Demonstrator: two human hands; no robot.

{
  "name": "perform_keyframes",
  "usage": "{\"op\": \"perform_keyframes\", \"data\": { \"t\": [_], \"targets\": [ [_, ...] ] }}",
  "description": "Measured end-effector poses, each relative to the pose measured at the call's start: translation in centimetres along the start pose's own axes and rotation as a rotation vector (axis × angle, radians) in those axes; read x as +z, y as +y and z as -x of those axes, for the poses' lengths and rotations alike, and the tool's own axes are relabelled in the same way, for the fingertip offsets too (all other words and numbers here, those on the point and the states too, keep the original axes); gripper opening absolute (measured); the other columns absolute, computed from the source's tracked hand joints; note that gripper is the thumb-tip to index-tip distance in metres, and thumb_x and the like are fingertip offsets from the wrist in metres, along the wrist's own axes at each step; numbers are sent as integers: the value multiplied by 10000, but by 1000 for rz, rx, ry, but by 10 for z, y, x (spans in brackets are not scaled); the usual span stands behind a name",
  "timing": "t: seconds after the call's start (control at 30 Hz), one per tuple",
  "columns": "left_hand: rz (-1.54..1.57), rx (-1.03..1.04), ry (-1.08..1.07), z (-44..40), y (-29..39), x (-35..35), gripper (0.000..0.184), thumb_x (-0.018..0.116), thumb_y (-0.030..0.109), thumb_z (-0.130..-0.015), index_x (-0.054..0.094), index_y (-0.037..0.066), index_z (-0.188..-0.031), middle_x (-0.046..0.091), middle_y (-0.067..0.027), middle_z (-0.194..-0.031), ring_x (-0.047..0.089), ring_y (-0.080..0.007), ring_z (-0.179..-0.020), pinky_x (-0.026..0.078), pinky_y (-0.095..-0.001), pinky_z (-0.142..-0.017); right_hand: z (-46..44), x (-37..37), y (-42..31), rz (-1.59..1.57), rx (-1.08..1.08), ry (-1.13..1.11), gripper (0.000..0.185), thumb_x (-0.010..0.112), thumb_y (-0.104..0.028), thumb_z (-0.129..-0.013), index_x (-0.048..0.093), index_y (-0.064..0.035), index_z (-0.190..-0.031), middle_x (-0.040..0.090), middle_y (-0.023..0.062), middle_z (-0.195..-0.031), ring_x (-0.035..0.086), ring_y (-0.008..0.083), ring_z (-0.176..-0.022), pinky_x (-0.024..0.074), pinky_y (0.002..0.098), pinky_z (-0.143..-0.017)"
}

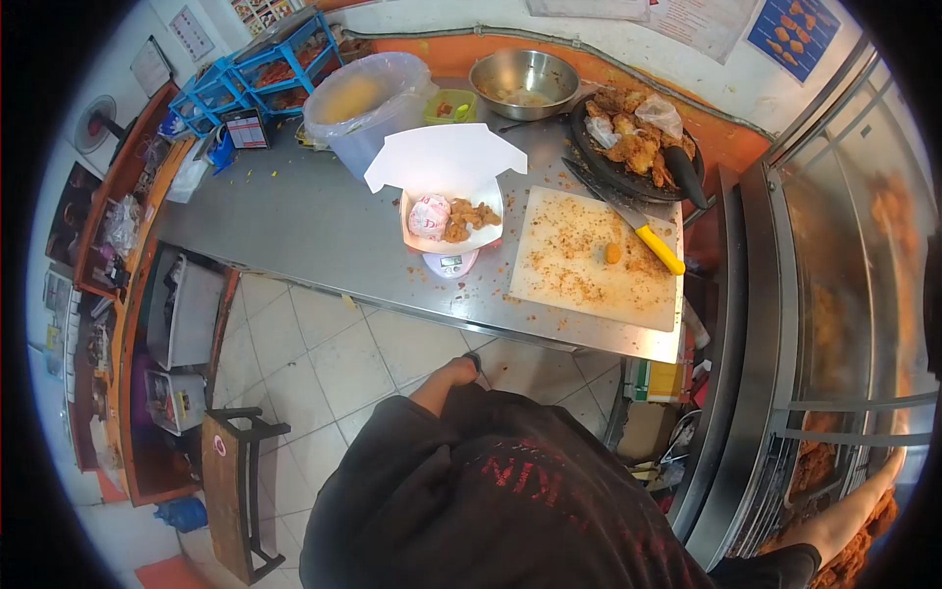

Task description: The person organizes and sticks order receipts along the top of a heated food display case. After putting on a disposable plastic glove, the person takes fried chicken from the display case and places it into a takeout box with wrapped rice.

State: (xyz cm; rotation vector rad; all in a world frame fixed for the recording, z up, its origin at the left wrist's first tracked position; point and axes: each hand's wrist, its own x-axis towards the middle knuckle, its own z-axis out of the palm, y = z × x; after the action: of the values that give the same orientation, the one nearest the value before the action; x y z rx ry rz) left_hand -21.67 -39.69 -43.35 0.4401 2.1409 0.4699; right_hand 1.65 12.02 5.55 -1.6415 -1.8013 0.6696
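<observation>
My left hand (456, 373) hangs low beside my body, just off the front edge of the table; its fingers are hidden. At the far right, my right forearm (849, 512) reaches into a glass-fronted cabinet (760, 324) holding fried chicken (863, 545). That hand is lost behind the rail and the blurred lens edge. On a small digital scale (451, 263) sits an open white carton (446, 162) with a paper-wrapped round item (429, 217) and fried pieces (469, 220). Beside it, a cutting board (559, 285) carries crumbs, one small fried piece (612, 254) and a yellow-handled knife (659, 250).
A black pan (589, 147) with fried chicken pieces (643, 137), a steel bowl (525, 83) and a lined bucket (368, 108) stand along the back of the steel table (285, 206). Blue racks (275, 69) are at the back left. A wooden stool (228, 491) stands on the floor.
</observation>
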Motion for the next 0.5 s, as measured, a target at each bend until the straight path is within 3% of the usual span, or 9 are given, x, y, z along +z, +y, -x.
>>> {"op": "perform_keyframes", "data": {
  "t": [0.07, 0.23, 0.37, 0.4, 0.43, 0.47, 0.5],
  "targets": [
    [95, 11, 33, -2, -7, 3, 276, 577, 319, -730, 641, 52, -700, 642, -126, -767, 607, -260, -755, 464, -365, -696, 2, 1, -1, -30, 3, 20, 251, 478, -265, -797, 573, -58, -900, 558, 44, -875, 529, 166, -827, 406, 280, -722],
    [-70, 14, 15, -2, -26, -18, 301, 555, 337, -742, 645, 52, -710, 639, -136, -788, 602, -282, -763, 464, -370, -699, 23, 1, -14, -134, 31, 105, 240, 475, -248, -796, 568, -53, -901, 553, 45, -883, 526, 163, -842, 403, 273, -738],
    [-135, 71, -16, -12, -45, -20, 329, 528, 345, -758, 657, 43, -750, 633, -160, -827, 596, -311, -796, 463, -384, -720, 82, 19, -45, -880, 61, 341, 228, 471, -227, -794, 562, -48, -903, 547, 47, -894, 523, 160, -860, 399, 264, -758],
    [-163, 146, 13, -14, -51, -18, 330, 525, 335, -756, 660, 34, -764, 630, -177, -834, 595, -326, -812, 462, -397, -738, 104, 39, -52, -985, 114, 250, 226, 470, -222, -793, 560, -47, -903, 546, 47, -896, 522, 159, -864, 399, 262, -762],
    [-166, 152, 10, -19, -54, -19, 330, 525, 335, -756, 660, 34, -764, 630, -177, -834, 595, -326, -812, 462, -397, -738, 121, 80, -40, -693, -266, 39, 256, 475, -207, -816, 565, -45, -992, 557, 64, -965, 517, 170, -916, 387, 297, -811],
    [-212, 185, -10, -23, -58, -20, 340, 524, 341, -757, 658, 28, -768, 628, -181, -842, 592, -331, -825, 461, -399, -749, 168, 121, -57, -366, -486, -139, 282, 518, -223, -823, 560, -55, -1045, 558, 56, -964, 517, 146, -899, 398, 280, -792],
    [-257, 216, -33, -24, -62, -19, 350, 523, 346, -759, 655, 23, -773, 626, -186, -851, 589, -336, -837, 460, -401, -760, 202, 159, -71, -423, -307, -533, 281, 534, -221, -806, 578, -63, -1034, 562, 39, -936, 496, 107, -825, 414, 291, -697]
  ]
}}
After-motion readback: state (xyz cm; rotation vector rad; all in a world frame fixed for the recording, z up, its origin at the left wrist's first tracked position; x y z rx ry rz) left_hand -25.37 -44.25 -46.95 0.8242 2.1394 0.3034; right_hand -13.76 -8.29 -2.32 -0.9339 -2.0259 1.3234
